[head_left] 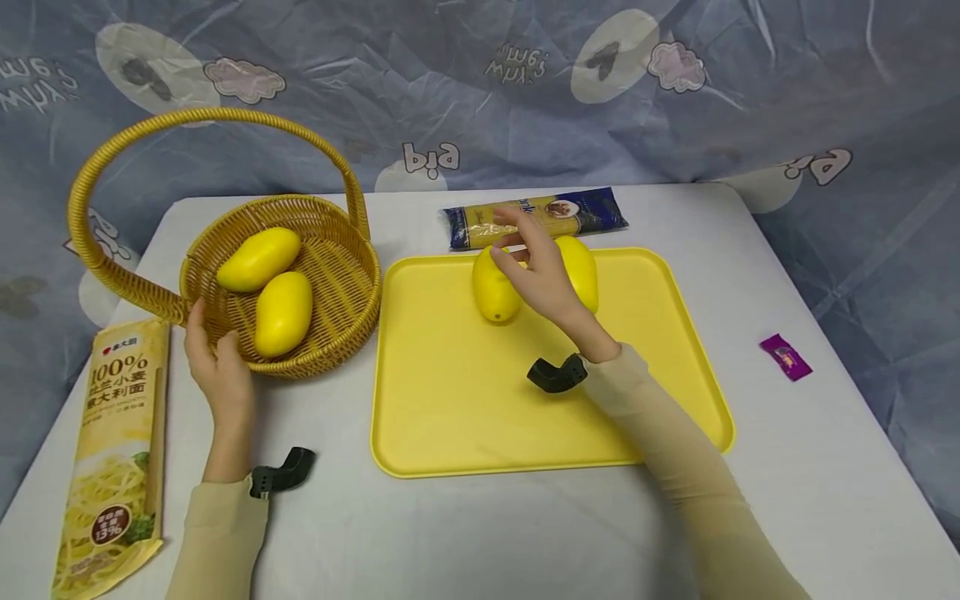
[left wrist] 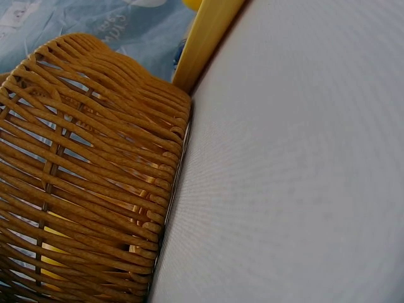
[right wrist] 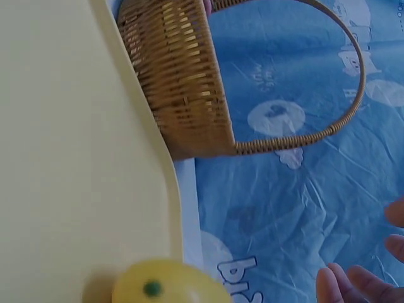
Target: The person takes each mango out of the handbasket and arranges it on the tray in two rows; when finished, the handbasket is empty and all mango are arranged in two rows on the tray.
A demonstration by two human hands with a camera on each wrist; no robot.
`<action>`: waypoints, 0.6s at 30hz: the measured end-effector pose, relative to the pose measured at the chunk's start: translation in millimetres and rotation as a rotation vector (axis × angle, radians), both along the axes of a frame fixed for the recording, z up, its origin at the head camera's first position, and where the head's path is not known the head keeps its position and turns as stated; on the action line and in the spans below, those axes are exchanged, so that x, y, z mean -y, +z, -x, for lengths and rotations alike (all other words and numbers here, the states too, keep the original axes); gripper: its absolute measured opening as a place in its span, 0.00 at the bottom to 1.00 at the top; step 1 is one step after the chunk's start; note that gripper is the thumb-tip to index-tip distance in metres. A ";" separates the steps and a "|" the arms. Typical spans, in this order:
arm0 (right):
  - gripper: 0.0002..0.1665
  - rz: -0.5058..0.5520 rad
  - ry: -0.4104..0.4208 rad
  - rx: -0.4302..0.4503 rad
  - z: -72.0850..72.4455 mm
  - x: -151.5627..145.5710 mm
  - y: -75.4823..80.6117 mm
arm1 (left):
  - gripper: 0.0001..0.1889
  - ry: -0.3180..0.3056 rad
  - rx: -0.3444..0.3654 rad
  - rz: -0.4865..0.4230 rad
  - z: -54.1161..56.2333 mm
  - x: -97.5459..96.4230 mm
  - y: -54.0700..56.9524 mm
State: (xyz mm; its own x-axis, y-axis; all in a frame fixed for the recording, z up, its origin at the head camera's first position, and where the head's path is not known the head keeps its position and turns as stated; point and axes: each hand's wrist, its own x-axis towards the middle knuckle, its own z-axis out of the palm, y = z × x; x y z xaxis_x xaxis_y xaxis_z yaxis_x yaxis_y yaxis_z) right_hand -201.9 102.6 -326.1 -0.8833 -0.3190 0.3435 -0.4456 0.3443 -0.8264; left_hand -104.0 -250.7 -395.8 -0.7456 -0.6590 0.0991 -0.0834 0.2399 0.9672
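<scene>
My left hand (head_left: 222,379) holds the near left rim of a wicker basket (head_left: 352,329), close to the foot of its tall handle. Two yellow mangoes (head_left: 283,315) lie inside the basket. Over the far part of a yellow tray (head_left: 450,400), my right hand (head_left: 543,279) hovers with loosely bent fingers and nothing in them. Below it on the tray are two more mangoes, one (head_left: 495,292) left of the hand and one (head_left: 581,271) partly behind it. The right wrist view shows fingertips (right wrist: 363,284) apart from a mango (right wrist: 167,284).
A blue-ended pasta pack (head_left: 585,212) lies behind the tray. Another long noodle pack (head_left: 116,450) lies at the left, beside the basket. A small purple wrapped sweet (head_left: 786,357) is on the white table (head_left: 795,483) to the right. Patterned cloth (head_left: 465,92) hangs behind.
</scene>
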 end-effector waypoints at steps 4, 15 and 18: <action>0.28 0.001 0.035 0.014 -1.9 18.4 -0.6 | 0.28 0.004 0.000 0.002 0.8 -0.2 0.5; 0.29 0.019 0.181 0.028 -7.8 85.4 -3.5 | 0.28 0.012 0.010 0.008 -1.4 -0.8 -0.1; 0.30 0.024 0.214 0.050 -8.4 100.4 -1.1 | 0.28 0.005 0.007 0.006 -0.4 -1.1 0.2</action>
